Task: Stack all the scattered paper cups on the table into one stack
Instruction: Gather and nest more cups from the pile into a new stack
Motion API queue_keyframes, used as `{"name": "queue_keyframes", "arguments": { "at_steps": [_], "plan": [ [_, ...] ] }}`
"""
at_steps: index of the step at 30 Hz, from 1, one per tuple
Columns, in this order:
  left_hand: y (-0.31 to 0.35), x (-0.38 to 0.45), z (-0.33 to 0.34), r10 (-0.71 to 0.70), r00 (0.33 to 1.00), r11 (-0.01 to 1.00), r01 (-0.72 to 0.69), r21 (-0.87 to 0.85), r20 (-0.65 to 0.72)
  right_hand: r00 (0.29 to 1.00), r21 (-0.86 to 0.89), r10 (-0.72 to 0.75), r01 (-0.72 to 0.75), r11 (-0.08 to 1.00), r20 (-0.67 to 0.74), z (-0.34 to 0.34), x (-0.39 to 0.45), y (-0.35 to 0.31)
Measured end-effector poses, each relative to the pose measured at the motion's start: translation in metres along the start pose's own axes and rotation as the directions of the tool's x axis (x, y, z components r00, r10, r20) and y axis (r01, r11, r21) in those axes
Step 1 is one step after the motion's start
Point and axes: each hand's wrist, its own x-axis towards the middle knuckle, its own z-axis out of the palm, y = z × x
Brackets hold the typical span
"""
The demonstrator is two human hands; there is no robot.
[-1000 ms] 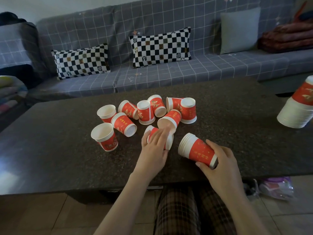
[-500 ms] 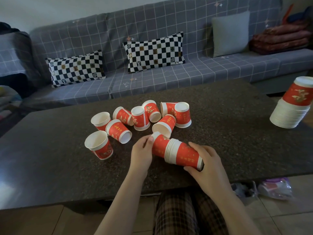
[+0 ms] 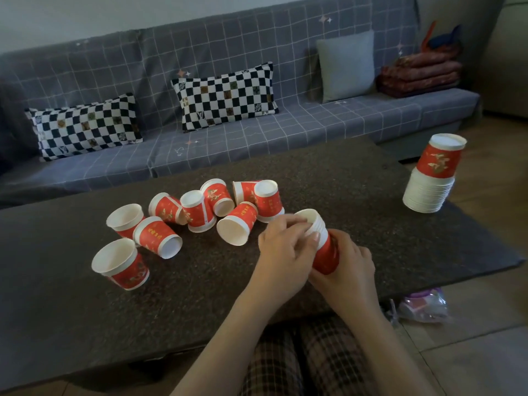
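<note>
1. Cups lie scattered over the middle of the dark desk (image 3: 85, 324), all red with white rims.
2. Nearest the left edge, one cup (image 3: 121, 264) stands upright, mouth up; behind it a second upright cup (image 3: 125, 220) stands toward the far edge.
3. Touching that second cup, a tipped cup (image 3: 157, 237) lies on its side with its white base toward the near edge.
4. Further right sits a tight cluster (image 3: 211, 205): some cups on their sides, two standing upside down, several touching one another.
5. At the cluster's near side, a fallen cup (image 3: 236, 226) points its open mouth toward the near edge, just beside the left hand.
6. The left hand (image 3: 281, 252) has its fingers (image 3: 310, 238) curled over the white rims at the top of the held stack (image 3: 324, 250).
7. That stack is tilted, mouth toward the far left, lifted near the desk's near edge right of centre.
8. The right hand (image 3: 347, 270) wraps the stack's red lower part from the right, fingers closed around it.
9. At the far right corner, a tall stack (image 3: 431, 181) stands upside down, apart from everything else.
10. Beyond the far edge runs a grey checked sofa (image 3: 257, 132).
</note>
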Motion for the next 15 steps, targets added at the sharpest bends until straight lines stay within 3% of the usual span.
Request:
{"name": "queue_keyframes", "arguments": {
  "at_steps": [2,6,10,15],
  "plan": [
    [0.012,0.009,0.015,0.007,1.0,0.997,-0.007,-0.078,0.0,0.997,0.094,0.075,-0.073,0.993,-0.023,-0.015,0.008,0.013],
    [0.034,0.027,0.049,-0.1,0.994,0.96,0.109,-0.257,0.05,0.977,0.23,0.205,-0.188,0.955,-0.053,-0.046,0.023,0.041],
    [0.056,0.046,0.094,-0.231,0.933,0.856,0.33,-0.398,0.275,0.949,0.318,0.297,-0.25,0.914,-0.108,-0.081,0.033,0.072],
    [0.073,0.058,0.149,-0.234,0.863,0.758,0.45,-0.472,0.447,0.913,0.353,0.373,-0.298,0.887,-0.168,-0.109,0.047,0.112]
  ]
}}
